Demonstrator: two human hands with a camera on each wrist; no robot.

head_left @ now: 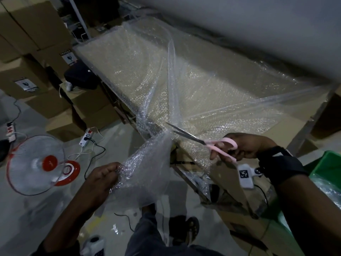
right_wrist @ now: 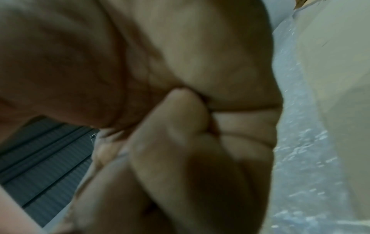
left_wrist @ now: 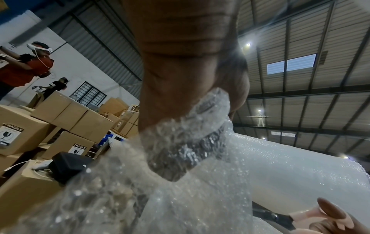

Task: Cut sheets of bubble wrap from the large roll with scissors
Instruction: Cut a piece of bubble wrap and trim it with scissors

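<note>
A wide sheet of clear bubble wrap [head_left: 193,85] lies spread over a long table [head_left: 302,132]; the large roll [head_left: 258,24] fills the upper right. My left hand [head_left: 105,174] pinches a bunched corner of the wrap [head_left: 147,163] that hangs off the table's near edge; the left wrist view shows the wrap [left_wrist: 180,142] crumpled in my fingers. My right hand [head_left: 239,146] grips pink-handled scissors [head_left: 203,140]. Their blades are slightly parted, tips at the wrap's edge. In the right wrist view only curled fingers [right_wrist: 180,142] show, blurred, beside the wrap [right_wrist: 300,142].
Stacked cardboard boxes [head_left: 27,43] stand at the left. On the floor are a red and white fan [head_left: 36,163], power strips [head_left: 85,138] and cables. A green bin [head_left: 328,169] sits at the right. My sandalled foot [head_left: 191,228] is below. Other people [left_wrist: 26,66] stand far off.
</note>
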